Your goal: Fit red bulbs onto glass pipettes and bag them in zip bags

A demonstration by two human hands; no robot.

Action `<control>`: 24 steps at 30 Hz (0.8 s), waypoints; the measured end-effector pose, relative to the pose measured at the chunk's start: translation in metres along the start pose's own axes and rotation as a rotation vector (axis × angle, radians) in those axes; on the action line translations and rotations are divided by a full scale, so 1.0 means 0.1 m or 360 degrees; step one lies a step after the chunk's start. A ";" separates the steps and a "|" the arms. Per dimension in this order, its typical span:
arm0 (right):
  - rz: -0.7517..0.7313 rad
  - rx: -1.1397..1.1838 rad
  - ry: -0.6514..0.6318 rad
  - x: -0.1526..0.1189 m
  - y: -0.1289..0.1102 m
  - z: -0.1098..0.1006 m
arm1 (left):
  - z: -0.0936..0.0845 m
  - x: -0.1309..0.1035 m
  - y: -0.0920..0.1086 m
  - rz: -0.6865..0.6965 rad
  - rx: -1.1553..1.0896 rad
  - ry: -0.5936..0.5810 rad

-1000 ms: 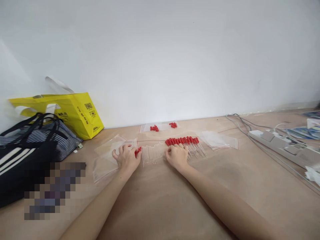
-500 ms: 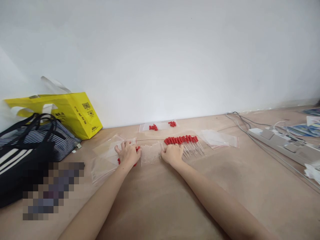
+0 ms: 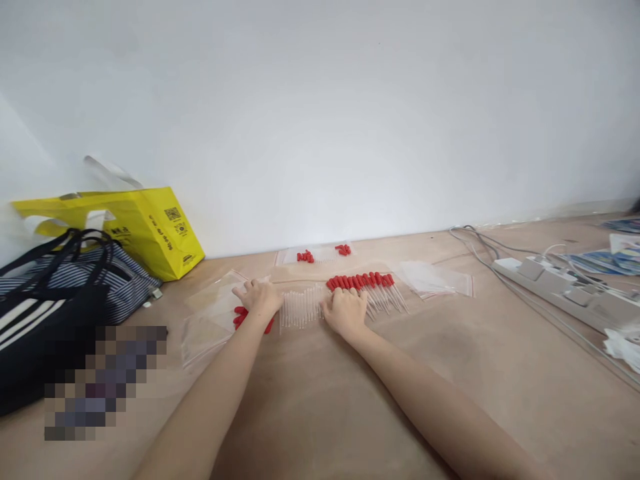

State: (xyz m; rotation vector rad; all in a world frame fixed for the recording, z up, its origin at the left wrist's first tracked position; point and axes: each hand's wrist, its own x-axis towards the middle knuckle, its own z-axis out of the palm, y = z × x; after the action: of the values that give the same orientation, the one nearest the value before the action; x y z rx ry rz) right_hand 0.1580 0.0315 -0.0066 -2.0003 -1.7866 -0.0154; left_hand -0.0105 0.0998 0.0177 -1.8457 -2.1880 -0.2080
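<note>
My left hand (image 3: pixel 259 297) is over a pile of loose red rubber bulbs (image 3: pixel 241 316), its fingers stretched out and apart over a clear plastic bag. Just right of it lies a row of clear glass dropper tubes (image 3: pixel 301 308) without bulbs. My right hand (image 3: pixel 346 312) rests at the right end of that row with its fingers curled; what they hold, if anything, is hidden. Touching or close beyond its knuckles is a row of droppers with red bulbs (image 3: pixel 367 280), tubes pointing toward me and to the right.
Against the wall, another bag (image 3: pixel 323 254) holds red bulbs and tubes. An unfilled zip bag (image 3: pixel 434 279) lies right of the droppers. A power strip (image 3: pixel 560 293) with cables is at right. A yellow bag (image 3: pixel 173 240) and a black bag (image 3: pixel 55 333) stand at left.
My left hand has shifted slightly up and right, showing more of the red bulbs beneath. My right hand stays nearly in place, its fingers still curled.
</note>
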 end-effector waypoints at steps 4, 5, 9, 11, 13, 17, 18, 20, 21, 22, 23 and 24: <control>-0.0029 -0.0071 0.0042 0.04 0.03 0.02 | 0.03 0.07 0.03 -0.0033 -0.0037 -0.0039; -0.0029 -0.0080 0.0035 0.05 0.04 0.02 | 0.01 0.07 0.04 -0.0030 -0.0050 -0.0040; -0.0038 -0.0096 0.0017 0.05 0.08 0.03 | -0.18 -0.05 0.07 0.0064 -0.0127 0.0017; -0.0042 -0.0106 0.0010 0.05 0.07 0.03 | -0.31 -0.24 0.07 0.0209 -0.0187 0.0053; -0.0046 -0.0120 -0.0002 0.06 0.06 0.04 | -0.40 -0.51 0.08 0.0461 -0.0271 0.0048; -0.0079 -0.0150 -0.0020 0.07 0.04 0.03 | -0.32 -1.07 0.05 0.1074 -0.0575 0.0143; -0.0098 -0.0155 -0.0021 0.06 0.05 0.02 | -0.27 -1.17 0.04 0.1167 -0.0655 0.0186; -0.0152 -0.0156 -0.0026 0.03 0.10 -0.03 | -0.17 -1.29 0.02 0.1280 -0.0797 0.0247; -0.0199 -0.0151 -0.0028 -0.01 0.14 -0.06 | -0.12 -1.32 0.01 0.1304 -0.0849 0.0256; -0.0269 -0.0143 -0.0032 -0.05 0.19 -0.10 | -0.09 -1.33 -0.01 0.1310 -0.0886 0.0253; -0.0353 -0.0129 -0.0039 -0.11 0.26 -0.13 | -0.07 -1.33 -0.02 0.1308 -0.0908 0.0246; -0.0485 -0.0109 -0.0039 -0.17 0.34 -0.16 | -0.06 -1.33 -0.03 0.1299 -0.0916 0.0235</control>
State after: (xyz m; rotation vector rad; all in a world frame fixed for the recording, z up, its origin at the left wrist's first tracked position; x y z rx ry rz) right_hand 0.1915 0.0084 -0.0086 -1.7596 -2.1161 -0.1497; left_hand 0.0074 -0.0275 -0.0161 -2.7388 -1.1840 -0.8142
